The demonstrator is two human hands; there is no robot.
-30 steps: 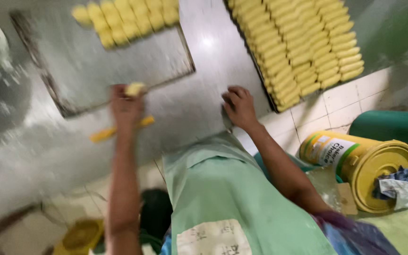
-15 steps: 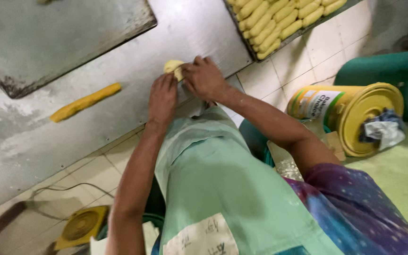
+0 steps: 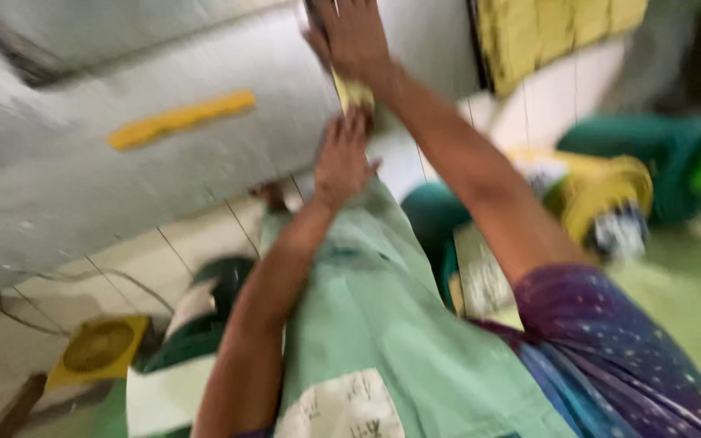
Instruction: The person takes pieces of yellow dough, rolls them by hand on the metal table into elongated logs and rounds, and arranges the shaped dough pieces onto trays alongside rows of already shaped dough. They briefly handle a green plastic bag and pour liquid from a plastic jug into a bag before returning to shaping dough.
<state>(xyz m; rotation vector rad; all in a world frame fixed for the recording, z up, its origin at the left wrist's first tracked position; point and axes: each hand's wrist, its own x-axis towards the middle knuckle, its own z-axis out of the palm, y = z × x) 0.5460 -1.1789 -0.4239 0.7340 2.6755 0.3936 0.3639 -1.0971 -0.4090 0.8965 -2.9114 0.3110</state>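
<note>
A yellow dough piece (image 3: 354,92) is pressed between both hands, the right hand (image 3: 356,36) above it, the left hand (image 3: 342,158) below, over the grey tabletop (image 3: 83,186).

2 hands (image 3: 342,158), 1 dough lump (image 3: 354,93), 1 yellow strip (image 3: 182,119), 1 yellow tin (image 3: 602,191)

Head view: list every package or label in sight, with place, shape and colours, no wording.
Yellow can: on its side at right, round, yellow with a pale label; blurred.
Pale patch: on the green apron, bottom centre, whitish with dark marks.
Flat pale package: beside the right forearm; blurred.
</note>
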